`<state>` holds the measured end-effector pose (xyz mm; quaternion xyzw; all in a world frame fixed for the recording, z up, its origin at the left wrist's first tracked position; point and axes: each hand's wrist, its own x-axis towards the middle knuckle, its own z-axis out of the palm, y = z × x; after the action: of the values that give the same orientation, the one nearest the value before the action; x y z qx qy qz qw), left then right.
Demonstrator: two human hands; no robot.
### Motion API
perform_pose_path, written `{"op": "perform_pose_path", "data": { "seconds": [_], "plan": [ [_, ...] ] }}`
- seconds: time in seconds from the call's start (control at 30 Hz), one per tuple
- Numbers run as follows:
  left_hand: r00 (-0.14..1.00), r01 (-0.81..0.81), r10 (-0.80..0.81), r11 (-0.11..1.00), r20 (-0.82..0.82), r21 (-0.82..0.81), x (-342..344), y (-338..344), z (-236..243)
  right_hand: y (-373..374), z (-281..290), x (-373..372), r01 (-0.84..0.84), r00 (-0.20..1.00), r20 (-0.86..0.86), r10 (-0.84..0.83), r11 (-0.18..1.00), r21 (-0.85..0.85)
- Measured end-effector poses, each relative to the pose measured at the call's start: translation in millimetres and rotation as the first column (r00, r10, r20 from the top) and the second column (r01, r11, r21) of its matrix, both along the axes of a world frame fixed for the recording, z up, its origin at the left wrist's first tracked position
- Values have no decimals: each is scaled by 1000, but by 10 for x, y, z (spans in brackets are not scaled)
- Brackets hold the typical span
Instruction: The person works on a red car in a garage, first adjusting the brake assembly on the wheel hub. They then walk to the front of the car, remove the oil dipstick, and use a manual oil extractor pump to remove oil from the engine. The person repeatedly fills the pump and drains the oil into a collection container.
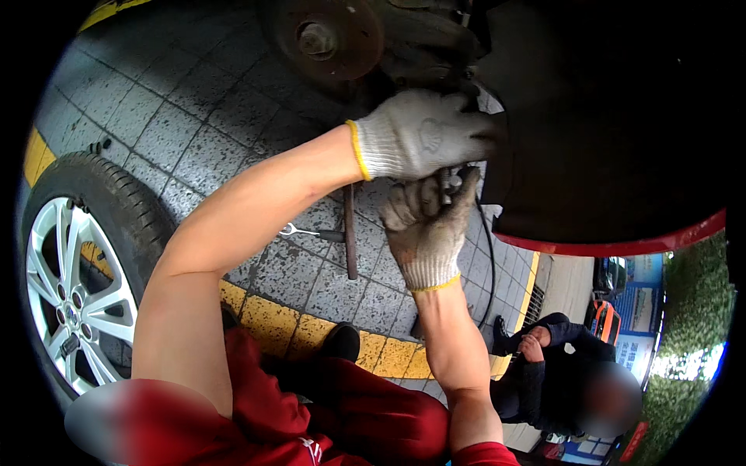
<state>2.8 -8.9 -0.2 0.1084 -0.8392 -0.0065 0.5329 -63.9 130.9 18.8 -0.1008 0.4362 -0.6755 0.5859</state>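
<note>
Both of my hands wear grey-white knitted gloves and meet beside the dark underside of a raised car. My left hand reaches across from the left, its fingers bent over a part in the wheel well that I cannot make out. Just below it, my right hand is palm up with curled fingers. A small shiny metal piece, bolt-like in shape, sits between its thumb and fingers. Farther away, a rusty brake disc with its hub hangs at the top. The wheel arch liner is dark, edged by red bodywork.
A wheel with a silver rim lies at the left, with small dark pieces on it. On the tiled floor are a rusty bar and a ring spanner. A black cable hangs near my right wrist. Another person is at the right.
</note>
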Motion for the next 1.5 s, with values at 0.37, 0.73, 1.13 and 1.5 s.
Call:
{"op": "perform_pose_path", "data": {
  "seconds": [0.37, 0.73, 1.13, 1.5],
  "plan": [
    [997, -51, 55, 997, 63, -55, -26, 48, 18, 329, 405, -300, -93, -395, -918, -11, 995, 28],
    [996, 52, -54, 998, 69, 27, 12, -3, -53, 1, 938, -235, -291, -715, -689, -116, 946, 143],
    [993, 86, -62, 965, -101, 249, -45, 77, -83, -150, 1291, -188, -384, -919, -209, -336, 883, 270],
    [996, 35, -28, 996, -80, 77, -102, 112, -130, -33, 1076, -634, -398, -917, -188, -352, 831, 389]
  ]
}}
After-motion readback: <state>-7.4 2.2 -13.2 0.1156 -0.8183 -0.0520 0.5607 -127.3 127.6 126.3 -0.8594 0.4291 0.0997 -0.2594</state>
